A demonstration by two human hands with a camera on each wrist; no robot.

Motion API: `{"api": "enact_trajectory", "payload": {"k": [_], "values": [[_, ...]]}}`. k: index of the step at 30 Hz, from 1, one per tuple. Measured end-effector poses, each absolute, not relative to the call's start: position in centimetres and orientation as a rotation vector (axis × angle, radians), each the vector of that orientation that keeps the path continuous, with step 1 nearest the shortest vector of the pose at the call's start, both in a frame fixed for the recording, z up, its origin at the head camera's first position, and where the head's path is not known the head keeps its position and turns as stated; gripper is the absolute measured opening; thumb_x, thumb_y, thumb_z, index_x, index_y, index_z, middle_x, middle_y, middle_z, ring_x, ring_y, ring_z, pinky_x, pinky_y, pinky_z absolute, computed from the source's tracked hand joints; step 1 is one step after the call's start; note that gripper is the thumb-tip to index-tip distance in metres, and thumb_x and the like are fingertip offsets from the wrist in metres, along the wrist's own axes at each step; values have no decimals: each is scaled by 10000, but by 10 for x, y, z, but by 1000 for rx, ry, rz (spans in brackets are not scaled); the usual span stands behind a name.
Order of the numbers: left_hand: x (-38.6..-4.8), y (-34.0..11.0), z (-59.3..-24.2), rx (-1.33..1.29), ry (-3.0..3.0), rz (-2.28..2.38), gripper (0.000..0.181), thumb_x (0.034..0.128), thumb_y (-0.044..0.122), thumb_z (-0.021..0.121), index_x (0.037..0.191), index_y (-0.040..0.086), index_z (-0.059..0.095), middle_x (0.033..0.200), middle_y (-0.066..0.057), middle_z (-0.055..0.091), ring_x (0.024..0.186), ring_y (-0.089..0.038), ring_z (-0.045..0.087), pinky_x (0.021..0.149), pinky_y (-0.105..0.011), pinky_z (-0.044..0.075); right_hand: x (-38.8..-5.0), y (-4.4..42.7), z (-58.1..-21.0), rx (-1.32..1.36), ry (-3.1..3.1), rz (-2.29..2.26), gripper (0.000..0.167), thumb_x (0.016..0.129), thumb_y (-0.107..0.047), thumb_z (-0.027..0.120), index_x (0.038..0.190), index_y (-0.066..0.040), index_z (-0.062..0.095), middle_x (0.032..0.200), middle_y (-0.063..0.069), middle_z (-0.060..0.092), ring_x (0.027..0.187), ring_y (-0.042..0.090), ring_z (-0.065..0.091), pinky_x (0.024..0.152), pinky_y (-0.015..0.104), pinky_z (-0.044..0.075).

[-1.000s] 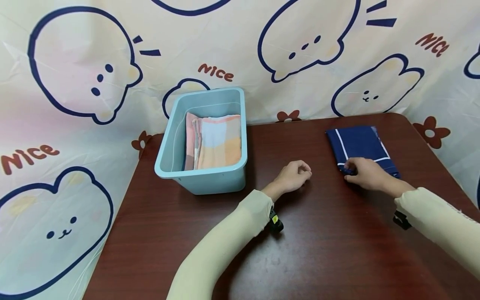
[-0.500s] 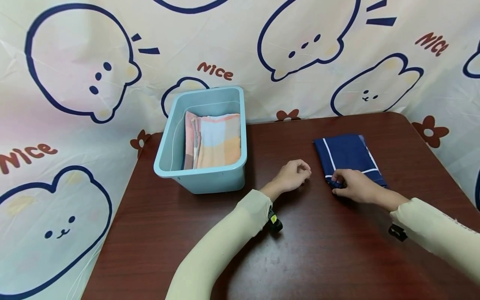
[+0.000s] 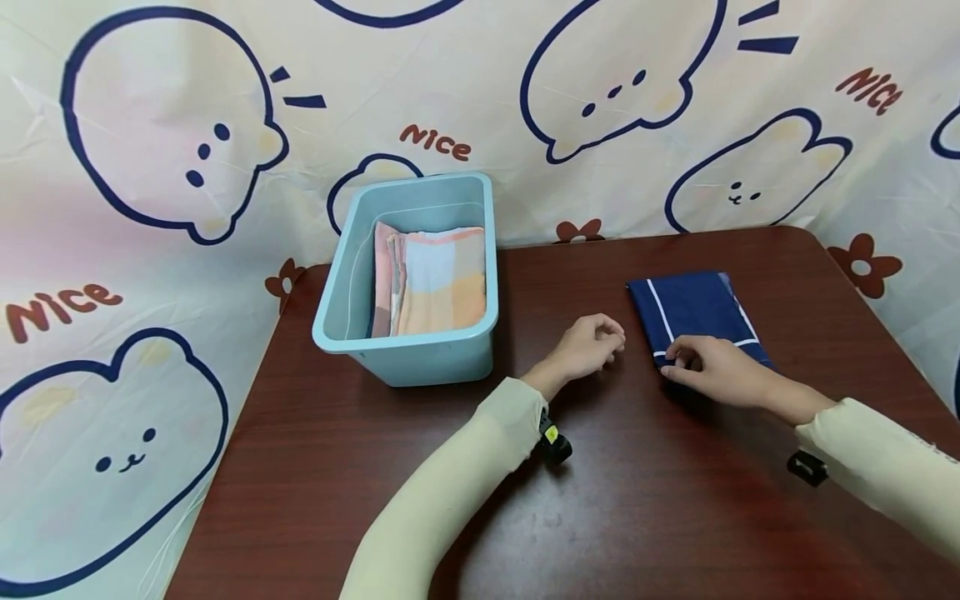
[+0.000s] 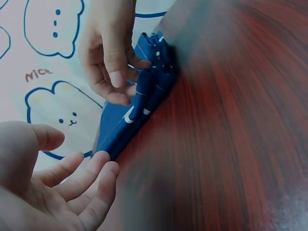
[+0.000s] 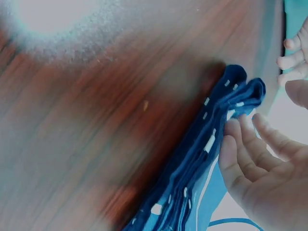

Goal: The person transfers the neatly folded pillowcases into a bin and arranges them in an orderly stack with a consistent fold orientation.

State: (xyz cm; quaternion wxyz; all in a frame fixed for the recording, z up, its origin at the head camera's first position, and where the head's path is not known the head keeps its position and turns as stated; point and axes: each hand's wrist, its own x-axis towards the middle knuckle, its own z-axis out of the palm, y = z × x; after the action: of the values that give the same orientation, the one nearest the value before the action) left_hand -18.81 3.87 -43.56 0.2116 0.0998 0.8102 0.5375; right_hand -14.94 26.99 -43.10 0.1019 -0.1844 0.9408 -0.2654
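Note:
A folded navy cloth (image 3: 686,304) with white lines lies flat on the right of the table. Over its near left corner is my right hand (image 3: 716,371), thumb and fingers apart. In the right wrist view, that hand's fingers (image 5: 240,149) lie against the stacked layers of the cloth (image 5: 187,178), and the thumb stands clear. My left hand (image 3: 581,350) hovers left of the cloth with loosely bent fingers and nothing in them. In the left wrist view, the left fingertips (image 4: 103,161) appear near the cloth's edge; whether they touch cannot be told.
A light blue plastic bin (image 3: 427,362) stands at the table's back left. Folded checked cloths (image 3: 442,283) in pink, orange and white lie inside it. A printed curtain (image 3: 600,192) hangs behind the dark wooden table (image 3: 637,500).
The navy cloth has slid toward the near left, pulled by my right hand. Since then the right thumb and fingers have let go of its corner. The left hand has stayed almost still.

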Motion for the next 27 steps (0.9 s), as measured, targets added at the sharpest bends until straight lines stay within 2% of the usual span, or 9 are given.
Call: {"api": "enact_trajectory", "payload": {"k": [5, 8, 14, 21, 24, 27], "values": [[-191, 42, -432, 236, 2228, 1549, 170, 1037, 194, 562, 1121, 74, 649, 1105, -166, 733, 961, -362, 687, 653, -343, 512, -155, 277, -423, -526, 2823, -783, 235, 982, -252, 666, 1091, -44, 679, 929, 32, 715, 803, 119, 640, 681, 283, 511], [-191, 47, -430, 213, 2220, 1556, 218, 1032, 198, 569, 1193, 67, 634, 1110, -198, 720, 948, -397, 682, 634, -331, 502, -158, 284, -418, -509, 2879, -775, 240, 983, -227, 662, 1114, -27, 683, 977, 82, 730, 876, 199, 675, 724, 338, 532], [-189, 55, -431, 135, 2225, 1572, 326, 1029, 190, 575, 1338, 86, 557, 1081, -221, 708, 876, -420, 656, 572, -281, 447, -167, 300, -410, -409, 2909, -792, 408, 1008, -253, 620, 1289, 41, 582, 1170, 275, 664, 1003, 368, 653, 751, 475, 536], [-187, 66, -433, 68, 2189, 1595, 387, 1026, 191, 578, 1404, 127, 527, 1118, -168, 715, 933, -330, 680, 709, -386, 544, -178, 328, -415, -188, 2896, -769, 577, 1041, -346, 532, 1395, 99, 431, 1295, 383, 529, 1119, 491, 551, 832, 610, 482], [-186, 71, -434, 64, 2166, 1606, 398, 1020, 187, 582, 1408, 118, 527, 1135, -168, 717, 969, -329, 692, 748, -403, 571, -183, 341, -419, -104, 2870, -730, 637, 1047, -366, 500, 1409, 143, 374, 1311, 419, 479, 1165, 535, 506, 893, 667, 438], [-184, 76, -436, 47, 2156, 1613, 388, 1011, 185, 594, 1387, 109, 540, 1132, -157, 715, 967, -328, 699, 771, -412, 582, -187, 351, -424, -61, 2845, -675, 679, 1043, -373, 493, 1393, 189, 342, 1281, 438, 473, 1146, 545, 511, 917, 678, 424]]}}
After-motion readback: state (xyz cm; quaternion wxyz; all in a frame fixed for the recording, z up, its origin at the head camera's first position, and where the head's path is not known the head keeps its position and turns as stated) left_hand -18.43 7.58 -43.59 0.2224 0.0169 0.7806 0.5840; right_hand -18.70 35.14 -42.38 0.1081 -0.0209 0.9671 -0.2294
